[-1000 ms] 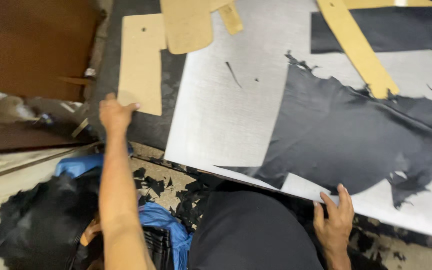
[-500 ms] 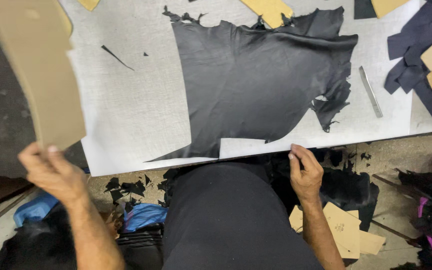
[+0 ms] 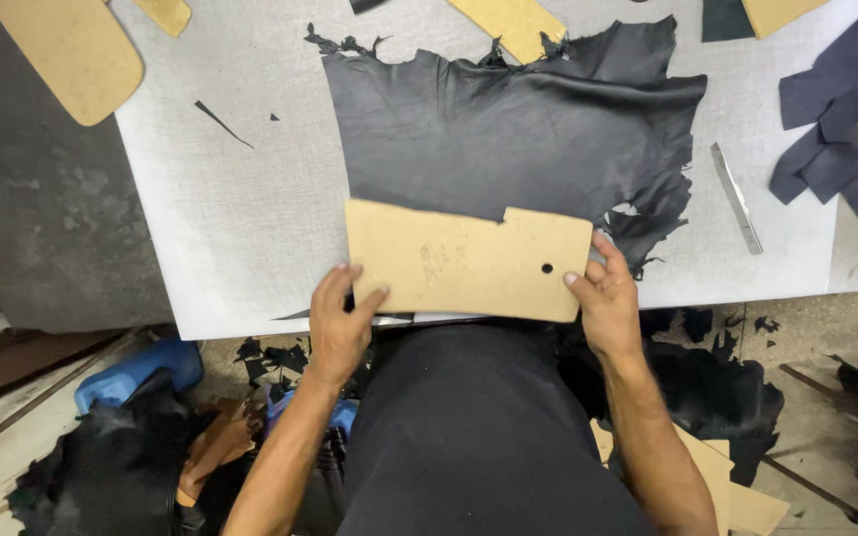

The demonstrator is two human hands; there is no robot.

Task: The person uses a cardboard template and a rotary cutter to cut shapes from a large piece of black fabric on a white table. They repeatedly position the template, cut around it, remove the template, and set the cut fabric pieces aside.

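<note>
Both hands grip tan cardboard template (image 3: 464,261), flat over near edge of black leather hide (image 3: 518,129) on white bench (image 3: 240,218). Left hand (image 3: 340,323) pinches left end, right hand (image 3: 608,298) right end. Metal blade (image 3: 737,199) lies right of hide, apart.
</note>
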